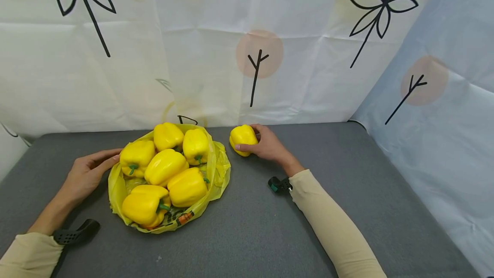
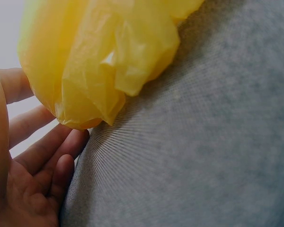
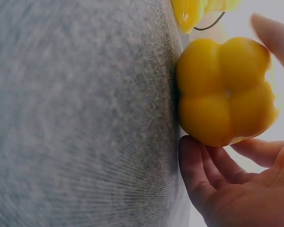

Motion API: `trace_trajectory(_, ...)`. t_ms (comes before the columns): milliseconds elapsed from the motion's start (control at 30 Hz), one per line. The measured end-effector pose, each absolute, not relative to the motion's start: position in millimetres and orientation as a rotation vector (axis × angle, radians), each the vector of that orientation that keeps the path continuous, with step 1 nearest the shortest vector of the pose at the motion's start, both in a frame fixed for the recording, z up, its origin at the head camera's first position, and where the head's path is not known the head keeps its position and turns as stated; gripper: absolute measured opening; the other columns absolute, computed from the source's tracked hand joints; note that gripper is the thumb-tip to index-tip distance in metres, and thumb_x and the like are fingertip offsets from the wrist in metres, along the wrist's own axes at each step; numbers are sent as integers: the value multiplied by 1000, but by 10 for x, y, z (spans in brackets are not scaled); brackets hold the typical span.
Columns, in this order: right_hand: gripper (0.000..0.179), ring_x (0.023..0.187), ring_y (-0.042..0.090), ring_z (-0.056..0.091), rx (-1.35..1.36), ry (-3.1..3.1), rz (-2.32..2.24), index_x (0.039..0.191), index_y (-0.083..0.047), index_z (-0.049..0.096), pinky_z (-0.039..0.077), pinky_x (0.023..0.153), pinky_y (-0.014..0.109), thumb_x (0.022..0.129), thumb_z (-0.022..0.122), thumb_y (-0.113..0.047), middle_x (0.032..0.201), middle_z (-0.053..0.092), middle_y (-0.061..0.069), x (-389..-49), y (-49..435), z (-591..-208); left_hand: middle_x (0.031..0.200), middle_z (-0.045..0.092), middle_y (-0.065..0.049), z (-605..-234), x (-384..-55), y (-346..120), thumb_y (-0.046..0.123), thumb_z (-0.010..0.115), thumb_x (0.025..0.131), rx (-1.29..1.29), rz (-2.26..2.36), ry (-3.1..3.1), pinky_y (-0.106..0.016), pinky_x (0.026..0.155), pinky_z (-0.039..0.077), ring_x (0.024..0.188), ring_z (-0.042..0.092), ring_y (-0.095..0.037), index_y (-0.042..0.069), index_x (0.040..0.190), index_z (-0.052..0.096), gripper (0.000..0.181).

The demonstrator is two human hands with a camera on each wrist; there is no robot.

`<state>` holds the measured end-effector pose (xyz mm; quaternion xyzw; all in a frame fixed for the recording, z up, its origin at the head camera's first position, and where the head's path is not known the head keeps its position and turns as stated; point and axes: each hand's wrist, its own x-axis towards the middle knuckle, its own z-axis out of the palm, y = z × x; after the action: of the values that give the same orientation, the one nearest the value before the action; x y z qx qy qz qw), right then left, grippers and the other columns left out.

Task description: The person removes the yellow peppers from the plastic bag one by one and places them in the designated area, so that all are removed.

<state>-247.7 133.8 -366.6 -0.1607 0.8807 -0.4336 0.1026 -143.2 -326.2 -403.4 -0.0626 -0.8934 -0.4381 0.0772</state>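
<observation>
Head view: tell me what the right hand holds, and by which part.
The right hand grips a glossy, lobed yellow bell pepper by its sides, between thumb and fingers.

Working remotely, I had the left forearm (image 1: 48, 220) angled forward and inward, its left hand (image 1: 86, 174) reaching with relaxed, slightly parted fingers (image 2: 31, 125), while the right forearm (image 1: 332, 216) slanted forward and leftward, the right hand (image 1: 270, 143) rounded in a hold, thumb (image 1: 245, 147) set opposite the bent fingers (image 3: 194, 165).
</observation>
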Motion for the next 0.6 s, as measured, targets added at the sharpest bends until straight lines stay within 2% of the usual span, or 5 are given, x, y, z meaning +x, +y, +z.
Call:
trace_trajectory(233,75,128,31,50,-513,2524,-1330,147,-4,44,47,100,46,87,82,-29,141,50,13,-2505,1433,-3645,114,51,37,-4034,-1434,-3260,27,54,108,-181,-1313,-2679,-2,79,37,106,43,21,-7,142,54,48)
trace_trajectory(400,73,124,32,52,-634,2463,-1319,150,-7,45,48,98,47,89,80,-24,142,50,14,-2540,1550,-3606,114,50,37,-4029,-1433,-3258,27,54,108,-183,-1311,-2678,-2,79,37,106,43,21,-7,142,54,48)
trace_trajectory(600,66,123,34,54,-658,2452,-1343,147,-7,50,47,101,47,90,80,-19,140,53,14,-2578,1655,-3586,114,50,38,-4039,-1435,-3265,26,54,108,-185,-1304,-2678,-2,79,37,106,43,21,-7,141,54,47)
